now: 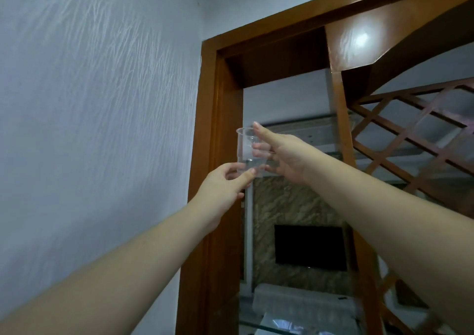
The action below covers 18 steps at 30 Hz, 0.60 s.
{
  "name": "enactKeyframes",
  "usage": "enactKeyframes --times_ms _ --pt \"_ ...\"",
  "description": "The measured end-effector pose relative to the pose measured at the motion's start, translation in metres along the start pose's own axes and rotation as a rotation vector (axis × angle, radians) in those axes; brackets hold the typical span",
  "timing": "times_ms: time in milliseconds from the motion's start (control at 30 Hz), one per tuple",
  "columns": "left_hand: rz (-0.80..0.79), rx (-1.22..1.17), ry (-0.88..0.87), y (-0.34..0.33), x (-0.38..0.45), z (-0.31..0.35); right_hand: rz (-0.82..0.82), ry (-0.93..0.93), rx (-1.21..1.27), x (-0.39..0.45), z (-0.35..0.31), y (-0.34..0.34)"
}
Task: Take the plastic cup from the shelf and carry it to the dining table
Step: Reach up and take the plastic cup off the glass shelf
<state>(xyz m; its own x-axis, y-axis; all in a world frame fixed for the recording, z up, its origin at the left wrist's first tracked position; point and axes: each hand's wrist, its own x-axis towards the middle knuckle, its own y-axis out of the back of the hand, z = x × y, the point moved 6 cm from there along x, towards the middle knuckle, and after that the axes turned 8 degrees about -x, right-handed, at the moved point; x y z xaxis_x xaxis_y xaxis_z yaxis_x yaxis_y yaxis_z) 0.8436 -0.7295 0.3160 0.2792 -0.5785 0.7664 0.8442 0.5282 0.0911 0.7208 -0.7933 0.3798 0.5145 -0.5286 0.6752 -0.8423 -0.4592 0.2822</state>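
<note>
We see a clear, see-thru cup [248,152] betw. our hands. Wall [97,103] left of them: pale blue-grey w/ streaky brushed texture. Frame [218,119] behind: glossy orange-brown wood; lattice [410,129] to the right, same brown, diamond pattern. Below hands: tan-veined marble panel [289,201], black TV [309,247].

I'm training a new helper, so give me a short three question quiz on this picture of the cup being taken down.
1. True or false: the clear plastic cup is upright, mouth up.
2. Which hand wraps the cup's side, fingers showing through the plastic? A) left hand B) right hand C) neither
3. Fill in: the dark screen seen through the wooden frame lies ___ the cup in the picture.

Key: 1 true. 2 B; the left hand pinches near the base. 3 below.
</note>
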Motion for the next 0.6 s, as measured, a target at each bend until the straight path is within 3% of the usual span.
enactKeyframes --times_ms 300,600 --pt "-0.054 -0.300 0.045 -0.011 -0.041 -0.012 -0.025 -0.083 -0.047 -0.037 -0.003 0.000" --pt "-0.072 -0.579 0.191 -0.056 -0.090 -0.037 -0.062 -0.131 -0.002 -0.083 0.043 0.017"
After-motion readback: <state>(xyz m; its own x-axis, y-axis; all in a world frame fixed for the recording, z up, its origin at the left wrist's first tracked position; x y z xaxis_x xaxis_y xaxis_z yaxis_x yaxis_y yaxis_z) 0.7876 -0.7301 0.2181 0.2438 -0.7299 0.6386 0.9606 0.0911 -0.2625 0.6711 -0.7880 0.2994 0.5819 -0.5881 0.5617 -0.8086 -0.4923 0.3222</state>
